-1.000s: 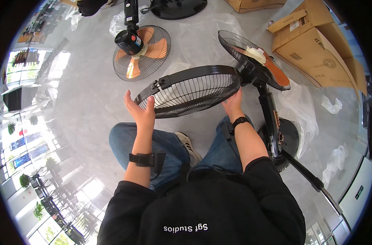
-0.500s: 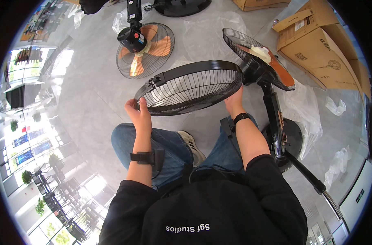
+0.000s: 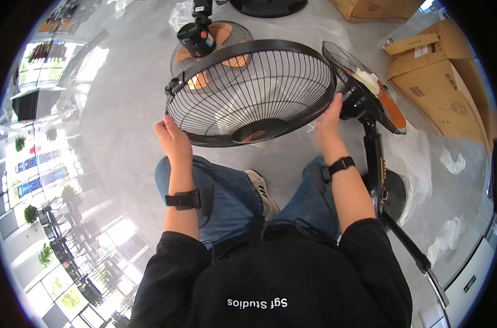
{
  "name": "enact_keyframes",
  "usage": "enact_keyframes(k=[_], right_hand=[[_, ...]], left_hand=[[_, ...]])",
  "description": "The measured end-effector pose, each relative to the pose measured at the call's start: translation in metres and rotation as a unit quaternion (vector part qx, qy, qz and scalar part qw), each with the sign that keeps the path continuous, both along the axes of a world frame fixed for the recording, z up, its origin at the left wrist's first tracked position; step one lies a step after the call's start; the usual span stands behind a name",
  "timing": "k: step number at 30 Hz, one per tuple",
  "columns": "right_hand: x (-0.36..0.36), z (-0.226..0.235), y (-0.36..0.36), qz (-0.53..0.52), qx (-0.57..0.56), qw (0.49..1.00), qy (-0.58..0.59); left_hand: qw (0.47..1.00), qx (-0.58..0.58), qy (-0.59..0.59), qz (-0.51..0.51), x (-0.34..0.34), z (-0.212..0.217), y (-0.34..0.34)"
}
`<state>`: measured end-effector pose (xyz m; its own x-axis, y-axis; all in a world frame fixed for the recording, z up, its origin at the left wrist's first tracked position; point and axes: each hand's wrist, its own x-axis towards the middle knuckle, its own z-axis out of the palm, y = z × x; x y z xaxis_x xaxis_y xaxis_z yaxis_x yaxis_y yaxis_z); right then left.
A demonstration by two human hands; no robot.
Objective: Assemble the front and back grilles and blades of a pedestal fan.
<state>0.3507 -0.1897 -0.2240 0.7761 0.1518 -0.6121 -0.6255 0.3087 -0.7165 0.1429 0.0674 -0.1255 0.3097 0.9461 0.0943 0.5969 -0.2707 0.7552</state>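
A round black fan grille (image 3: 259, 131) is held up in front of me, tilted, with its thick rim toward the far side and a solid disc at its centre. My left hand (image 3: 175, 141) is closed on its left edge, thumb up along the rim. At the right edge, my right hand (image 3: 330, 120) grips it too, with the fingers partly hidden behind the wires. Close by that hand stands a black fan (image 3: 371, 126) on a pole, its orange blades showing beside a wire rear grille. Through the held grille I see part of another orange-bladed fan (image 3: 196, 39).
Open cardboard boxes (image 3: 434, 82) stand at the far right, and another box (image 3: 377, 8) at the back. Clear plastic wrap (image 3: 415, 164) lies on the grey floor around the right fan's base. A black round base (image 3: 267, 6) is at the far edge.
Both hands have raised the grille and tipped it, so its wire face and central disc show more. My view has shifted slightly, moving the surroundings to the right.
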Motion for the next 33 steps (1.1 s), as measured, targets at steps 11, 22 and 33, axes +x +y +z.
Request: enact_keyframes(k=[11,22,33], right_hand=[[0.025,0.089,-0.032,0.107,-0.235,0.876,-0.407],[0.061,0.169,-0.126,0.054,-0.394,0.862,-0.315],[0.125,0.144,-0.240,0.028,-0.459,0.869,-0.183]], left_hand=[[0.991,-0.129,-0.008,0.023,0.009,0.026,0.061],[0.977,-0.051,0.080,-0.189,0.091,0.096,-0.018],[0.891,-0.017,0.235,-0.388,0.223,0.076,-0.085]])
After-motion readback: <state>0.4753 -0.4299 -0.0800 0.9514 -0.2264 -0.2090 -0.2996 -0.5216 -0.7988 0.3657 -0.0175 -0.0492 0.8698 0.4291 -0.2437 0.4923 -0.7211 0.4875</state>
